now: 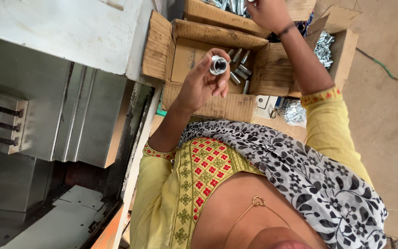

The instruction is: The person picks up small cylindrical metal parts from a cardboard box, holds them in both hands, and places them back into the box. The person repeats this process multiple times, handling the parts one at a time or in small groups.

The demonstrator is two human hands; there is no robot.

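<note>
Threaded metal sleeve (218, 65): short, silvery, hollow, bore facing the camera; pinched at the fingertips of the left hand (202, 83). Beyond the grip: open cardboard box (187, 55) with similar steel sleeves (239, 69) loose inside. Right hand (268, 13): reaching into a farther carton (217, 16); fingers cut off, hold cannot be told. Beside the grip: grey machine housing (61, 106). Floor: bare concrete (388, 106).

On the left I see a grey metal machine (47, 106) with a white top panel (65, 32). At the far right stands one more cardboard box (342, 50) with shiny metal parts, and a small heap of such parts (293, 112) lies just beside it. A green cable (383, 67) runs over the bare floor (388, 129).
</note>
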